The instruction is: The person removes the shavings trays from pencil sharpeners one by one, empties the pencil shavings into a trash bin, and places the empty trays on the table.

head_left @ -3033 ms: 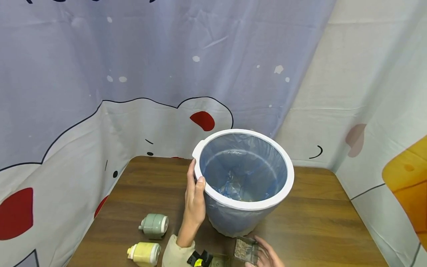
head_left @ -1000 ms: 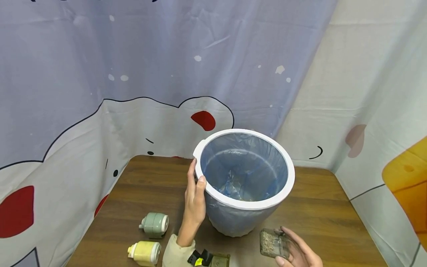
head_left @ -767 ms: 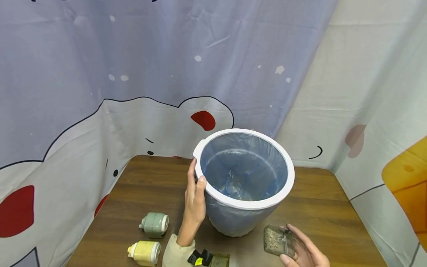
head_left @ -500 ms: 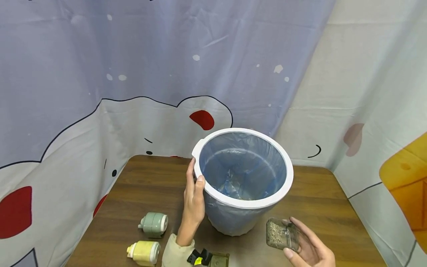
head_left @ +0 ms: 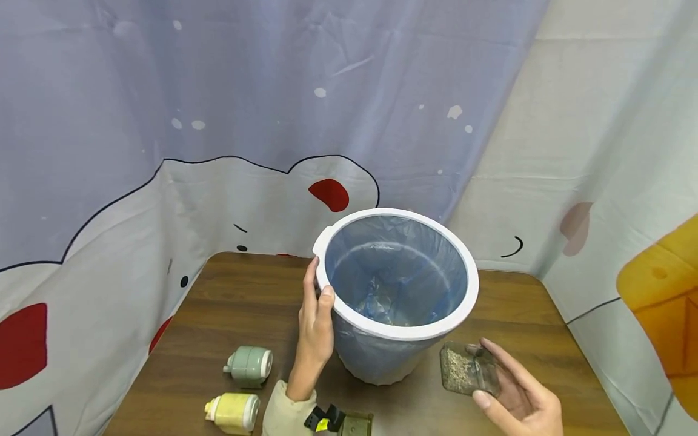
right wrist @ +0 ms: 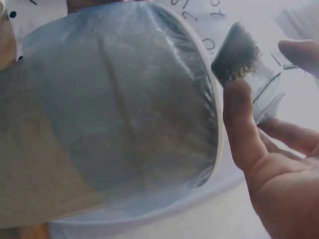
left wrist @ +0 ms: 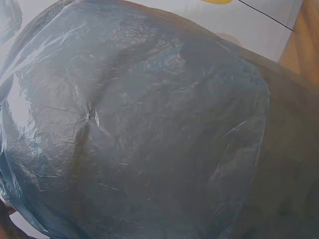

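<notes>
A white-rimmed trash can [head_left: 376, 351] lined with a translucent bluish bag stands on the table in the head view. My left hand [head_left: 313, 339] holds its left side, thumb at the rim and fingers along the outside. In the left wrist view the bag-covered wall [left wrist: 149, 124] fills most of the picture. Right of the can, my right hand [head_left: 523, 393] grips a small clear plastic box [head_left: 460, 369] between thumb and fingers, above the table. Pale brown, shaving-like bits lie in the box. The right wrist view shows this box [right wrist: 239, 55] tilted beside the can's rim.
A green bottle-shaped item [head_left: 248, 363] and a yellow one [head_left: 234, 412], each with a pale end, lie on the wooden table [head_left: 262, 290] at left. An olive-green object [head_left: 357, 425] sits by my left wrist, partly out of view. Printed curtains [head_left: 245, 91] hang behind.
My right hand has carried the clear box from in front of the trash can rightward and then farther forward. My left hand keeps its place on the can.
</notes>
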The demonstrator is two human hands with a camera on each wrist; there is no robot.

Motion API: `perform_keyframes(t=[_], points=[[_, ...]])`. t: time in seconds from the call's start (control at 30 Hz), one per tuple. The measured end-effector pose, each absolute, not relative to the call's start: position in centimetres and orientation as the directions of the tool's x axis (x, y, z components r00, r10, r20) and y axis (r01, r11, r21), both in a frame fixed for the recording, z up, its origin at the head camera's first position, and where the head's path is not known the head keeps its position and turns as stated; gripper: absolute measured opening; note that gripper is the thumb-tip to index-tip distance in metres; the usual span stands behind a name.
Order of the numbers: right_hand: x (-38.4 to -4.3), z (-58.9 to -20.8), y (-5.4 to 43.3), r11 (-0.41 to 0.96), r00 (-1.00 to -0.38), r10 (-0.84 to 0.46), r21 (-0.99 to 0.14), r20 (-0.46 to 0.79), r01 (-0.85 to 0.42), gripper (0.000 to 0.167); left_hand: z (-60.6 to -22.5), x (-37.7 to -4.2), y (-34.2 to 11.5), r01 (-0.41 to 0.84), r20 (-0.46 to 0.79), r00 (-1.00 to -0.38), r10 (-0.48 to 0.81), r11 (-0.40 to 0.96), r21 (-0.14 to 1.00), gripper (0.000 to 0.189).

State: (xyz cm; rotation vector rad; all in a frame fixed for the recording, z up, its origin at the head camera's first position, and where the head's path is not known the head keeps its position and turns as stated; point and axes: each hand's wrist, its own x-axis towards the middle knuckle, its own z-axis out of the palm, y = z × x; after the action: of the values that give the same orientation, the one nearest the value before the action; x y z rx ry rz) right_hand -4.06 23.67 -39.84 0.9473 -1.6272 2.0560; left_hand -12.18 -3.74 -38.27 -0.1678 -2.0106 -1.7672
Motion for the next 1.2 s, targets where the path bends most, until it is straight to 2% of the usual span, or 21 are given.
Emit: perform_keyframes(t=[0.27, 0.53, 0.9, 1.2], points=[[-4.5, -38.0, 23.0, -0.321, -0.689, -0.118, -0.684, 0.715, -0.655, 0.061, -38.3, -12.1, -3.7, 0.386, 0.415, -0.888, -0.199, 0.168, 0.907, 0.052], [-4.2, -36.6, 22.7, -0.193, -0.762, -0.084, -0.761, 0.642, -0.620, 0.060, -38.4, -12.1, -3.7, 0.390, 0.421, -0.885, -0.200, 0.176, 0.904, 0.051], [-5.6, -35.4, 21.6, -0.260, -0.706, -0.127, -0.710, 0.697, -0.654, 0.061, -38.3, -12.2, -3.8, 0.397, 0.430, -0.881, -0.199, 0.183, 0.899, 0.052], [-7.2, -34.7, 21.2, -0.209, -0.742, -0.089, -0.740, 0.665, -0.639, 0.062, -38.5, -12.3, -3.8, 0.392, 0.431, -0.878, -0.209, 0.203, 0.897, 0.052]])
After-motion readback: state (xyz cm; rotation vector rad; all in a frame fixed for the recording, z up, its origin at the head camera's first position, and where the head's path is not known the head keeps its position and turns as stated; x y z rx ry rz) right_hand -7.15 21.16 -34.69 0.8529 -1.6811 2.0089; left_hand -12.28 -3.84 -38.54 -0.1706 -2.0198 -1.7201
